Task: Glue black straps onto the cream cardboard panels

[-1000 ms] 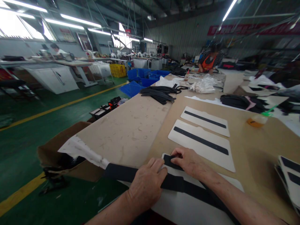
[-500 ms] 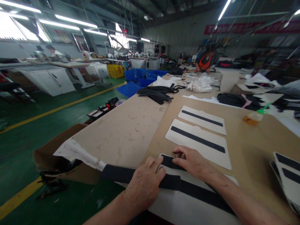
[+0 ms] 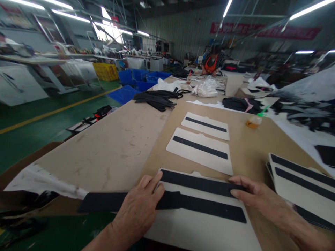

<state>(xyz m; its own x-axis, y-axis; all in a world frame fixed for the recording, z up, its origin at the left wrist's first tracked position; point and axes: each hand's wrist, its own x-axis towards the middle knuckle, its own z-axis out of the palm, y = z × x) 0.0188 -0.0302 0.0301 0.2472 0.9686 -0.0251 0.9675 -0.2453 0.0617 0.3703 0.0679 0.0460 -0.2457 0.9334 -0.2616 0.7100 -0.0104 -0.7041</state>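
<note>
A white panel (image 3: 204,230) lies at the table's near edge, with an upper black strip (image 3: 196,183) and a lower black strip (image 3: 211,208) running across it. My left hand (image 3: 141,205) is closed over a loose black strip (image 3: 104,201) that juts out past the table edge. Its index fingertip presses the left end of the upper strip. At the other end, my right hand (image 3: 255,193) pinches that upper strip between thumb and fingers, near the panel's right edge. The left palm and some fingers are hidden from view.
Two white panels, a nearer one (image 3: 175,148) and a farther one (image 3: 188,123), each bear one black strip. Striped panels (image 3: 295,195) are stacked at right. A bottle (image 3: 253,122) of amber liquid stands beyond. Black strips (image 3: 154,98) lie left; a co-worker (image 3: 213,61) stands behind.
My right hand has moved right along the upper strip to its far end, uncovering the strip. My left hand keeps its place at the left end. The view has turned to the right.
</note>
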